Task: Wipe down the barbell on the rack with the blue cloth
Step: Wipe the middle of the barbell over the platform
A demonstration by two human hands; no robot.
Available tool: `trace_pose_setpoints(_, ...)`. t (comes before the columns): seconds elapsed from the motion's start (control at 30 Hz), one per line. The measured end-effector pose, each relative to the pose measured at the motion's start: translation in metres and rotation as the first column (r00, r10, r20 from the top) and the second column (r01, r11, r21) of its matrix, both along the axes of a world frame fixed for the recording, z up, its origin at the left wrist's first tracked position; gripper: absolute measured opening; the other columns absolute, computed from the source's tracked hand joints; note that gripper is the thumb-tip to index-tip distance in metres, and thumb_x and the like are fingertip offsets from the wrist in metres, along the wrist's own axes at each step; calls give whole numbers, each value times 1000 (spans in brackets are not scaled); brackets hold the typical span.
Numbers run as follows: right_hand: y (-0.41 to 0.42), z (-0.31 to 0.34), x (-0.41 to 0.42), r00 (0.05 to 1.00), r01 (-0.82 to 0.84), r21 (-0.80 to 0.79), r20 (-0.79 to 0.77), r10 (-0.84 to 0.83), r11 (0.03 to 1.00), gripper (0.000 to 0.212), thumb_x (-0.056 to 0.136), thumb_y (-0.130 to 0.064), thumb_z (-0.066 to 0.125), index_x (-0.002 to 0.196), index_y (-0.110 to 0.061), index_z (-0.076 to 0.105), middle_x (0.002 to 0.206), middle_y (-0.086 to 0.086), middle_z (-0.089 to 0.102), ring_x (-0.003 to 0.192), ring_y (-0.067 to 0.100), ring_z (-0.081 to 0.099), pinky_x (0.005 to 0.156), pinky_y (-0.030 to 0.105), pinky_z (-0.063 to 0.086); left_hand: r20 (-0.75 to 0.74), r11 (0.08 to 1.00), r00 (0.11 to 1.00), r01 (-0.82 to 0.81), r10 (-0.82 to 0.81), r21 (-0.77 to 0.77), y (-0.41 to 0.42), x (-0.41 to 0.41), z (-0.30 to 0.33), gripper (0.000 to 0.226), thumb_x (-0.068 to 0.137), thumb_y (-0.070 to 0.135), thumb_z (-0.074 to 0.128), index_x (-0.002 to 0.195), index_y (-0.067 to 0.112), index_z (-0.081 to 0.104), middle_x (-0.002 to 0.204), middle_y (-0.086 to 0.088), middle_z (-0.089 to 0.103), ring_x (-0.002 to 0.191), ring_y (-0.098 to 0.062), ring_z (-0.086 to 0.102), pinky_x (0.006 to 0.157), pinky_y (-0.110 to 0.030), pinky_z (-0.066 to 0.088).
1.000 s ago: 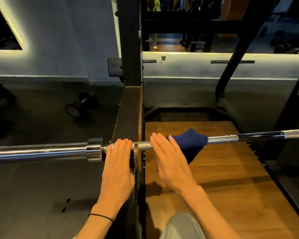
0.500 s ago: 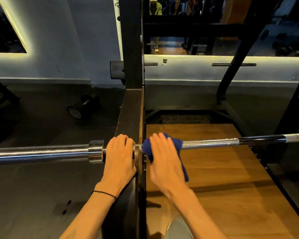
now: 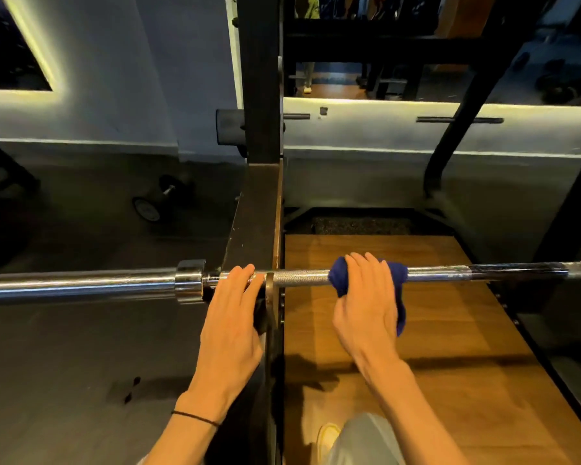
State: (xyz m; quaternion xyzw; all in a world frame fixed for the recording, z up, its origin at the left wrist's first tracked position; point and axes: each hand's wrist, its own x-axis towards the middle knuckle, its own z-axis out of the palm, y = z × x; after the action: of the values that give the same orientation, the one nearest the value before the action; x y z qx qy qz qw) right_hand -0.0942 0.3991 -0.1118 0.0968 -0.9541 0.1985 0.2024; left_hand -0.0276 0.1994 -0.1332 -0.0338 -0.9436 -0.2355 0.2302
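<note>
We see a steel barbell (image 3: 299,277) lying level across the view, resting on a black rack (image 3: 260,209) whose upright post rises through the middle of the scene. A blue cloth (image 3: 398,275) is wrapped over the rough-textured part of the bar, just right of the post, and part of it hangs down below the bar. Our right hand (image 3: 366,303) lies on top of the cloth with the fingers curled over the bar, so its grip is closed around the cloth and presses it against the metal. Our left hand (image 3: 230,323) rests on the bar to the left of the rack's hook, beside the bar's thick shiny collar (image 3: 188,280); its fingers lie fairly straight over the bar, a relaxed and open grip rather than a clenched one. A thin black band (image 3: 195,417) circles the left wrist. Beyond the collar the smooth sleeve of the bar runs off to the left edge. Under the right hand lies a wooden platform (image 3: 450,347), and dark flooring (image 3: 64,347) spreads to the left. A dumbbell (image 3: 155,201) sits on that floor further back, near a pale wall lit by a glowing strip. At the bottom edge we can make out a grey trouser leg (image 3: 363,441) and a light shoe (image 3: 327,437).
</note>
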Motion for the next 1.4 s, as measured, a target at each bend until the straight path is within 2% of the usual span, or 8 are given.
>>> trace_pose_setpoints(0.23, -48, -19, 23, 954, -298, 33, -34, 299, 954, 74, 70, -6, 79, 139, -7, 53, 140, 10, 56, 132, 30, 51, 115, 45, 39, 18, 999, 1000, 19, -18, -47, -11, 20, 7, 60, 70, -5, 65, 127, 11, 59, 104, -4, 54, 88, -22, 53, 76, -41, 53)
trace_pose_setpoints(0.4, -43, -24, 30, 944, -317, 47, -78, 320, 947, 77, 71, -3, 71, 144, -5, 49, 148, 14, 50, 139, 32, 45, 118, 44, 34, 142, 981, 989, -6, 34, -193, -35, -48, 48, 74, 76, 6, 71, 144, 9, 43, 131, -11, 56, 118, -29, 54, 102, -42, 44)
trace_pose_setpoints(0.6, -55, -4, 14, 962, -273, 212, 35, 272, 938, 76, 68, -11, 75, 139, -2, 49, 139, 16, 53, 132, 37, 49, 115, 48, 37, 208, 905, 970, -28, 127, -425, -23, -56, 36, 22, 73, 22, 74, 88, 22, 57, 83, 0, 60, 75, -21, 58, 70, -33, 44)
trace_pose_setpoints(0.7, -17, 5, -1, 979, -203, 230, 21, 204, 952, 41, 74, -16, 56, 115, -12, 54, 113, 6, 56, 105, 27, 54, 96, 39, 45, 107, 934, 991, -36, 79, -356, -27, -52, 22, 29, 70, 15, 73, 95, 18, 59, 86, -1, 56, 76, -21, 52, 75, -35, 45)
trace_pose_setpoints(0.8, 43, 0, -12, 994, -75, 204, -62, 90, 976, 52, 66, -18, 32, 109, -5, 59, 102, 10, 60, 98, 35, 57, 94, 43, 43, 3, 978, 1000, -9, 10, -210, -24, -35, 11, 45, 68, 3, 69, 110, 12, 59, 100, -4, 58, 92, -23, 53, 100, -40, 39)
trace_pose_setpoints(0.97, 29, 3, -7, 998, 32, 165, 52, -41, 986, 21, 72, -9, 58, 91, -16, 53, 93, 3, 56, 94, 27, 52, 95, 43, 42, -9, 998, 1000, -6, 5, -59, -20, -29, 10, 54, 67, -4, 66, 118, 12, 58, 112, -2, 58, 108, -20, 51, 118, -25, 11)
trace_pose_setpoints(1.2, -64, 7, 4, 942, -332, 173, 100, 319, 927, 59, 60, -21, 79, 113, -17, 54, 105, 2, 57, 95, 24, 53, 96, 38, 44, -22, 999, 999, -46, 46, 19, -13, -31, 5, 52, 69, -3, 68, 117, 12, 58, 111, -1, 56, 103, -16, 48, 110, -26, 26)
trace_pose_setpoints(1.4, 50, -15, -13, 990, -117, 144, -64, 127, 983, 59, 70, -24, 44, 124, -7, 61, 113, 7, 62, 111, 32, 57, 113, 47, 32, -47, 996, 995, -90, 90, -10, -14, -33, -2, 60, 68, 8, 75, 125, 9, 55, 119, -6, 53, 113, -24, 50, 115, -41, 29)
